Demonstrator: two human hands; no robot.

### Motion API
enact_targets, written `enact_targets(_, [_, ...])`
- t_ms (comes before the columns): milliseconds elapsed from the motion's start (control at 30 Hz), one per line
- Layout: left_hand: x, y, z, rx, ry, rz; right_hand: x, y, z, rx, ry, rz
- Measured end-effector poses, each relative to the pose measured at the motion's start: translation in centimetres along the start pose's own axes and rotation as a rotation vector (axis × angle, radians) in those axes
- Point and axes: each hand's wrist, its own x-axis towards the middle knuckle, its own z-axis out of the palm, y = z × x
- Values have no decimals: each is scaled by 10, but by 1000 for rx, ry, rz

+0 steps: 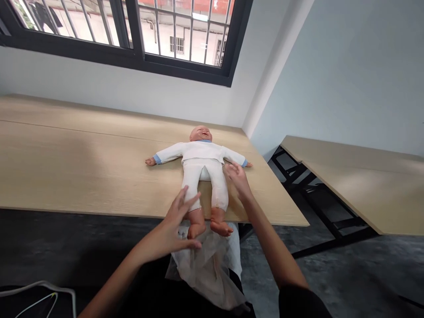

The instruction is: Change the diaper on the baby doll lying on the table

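Observation:
A baby doll (pixel 202 154) lies on its back on the wooden table (pixel 82 163), its head toward the window and its bare feet sticking out past the front edge. It wears a white top with blue collar and cuffs, and white trousers; both arms are spread wide. My left hand (pixel 177 221) is open beside the doll's lower leg on the left, fingers spread and thumb apart. On the other side, my right hand (pixel 237 177) is open near the doll's hip and sleeve. Whether either hand touches the doll I cannot tell. A translucent plastic bag (pixel 212 269) lies over my lap.
A barred window (pixel 185 33) sits in the wall behind the table. To the right stands a second wooden table (pixel 357 181), with black metal legs (pixel 318 198) in the gap. White hangers (pixel 49 287) show at the lower left, above the dark floor.

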Motion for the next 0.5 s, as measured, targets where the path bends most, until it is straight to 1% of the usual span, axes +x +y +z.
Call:
enact_targets(33, [-10, -1, 3, 33, -21, 26, -17, 2, -7, -47, 56, -51])
enact_targets(67, [-16, -4, 7, 55, -19, 47, -36, 3, -14, -84, 67, -121])
enact_targets(167, [-21, -14, 17, 95, 63, 70, -96, 1, -26, -264, -40, -285])
enact_targets(233, [-19, -20, 23, 104, 121, 68, -124, -2, -28, -420, -67, -413])
enact_targets(267, [-17, -23, 25, 103, 141, 66, -133, -3, -27, -500, -80, -475])
enact_targets(300, [-16, -25, 26, 99, 154, 64, -138, -4, -25, -579, -93, -536])
enact_targets(367, [-16, -27, 28, 88, 169, 63, -139, -5, -19, -739, -134, -639])
enact_targets(500, [-16, -28, 28, 82, 171, 58, -127, -6, -5, -995, -261, -795])
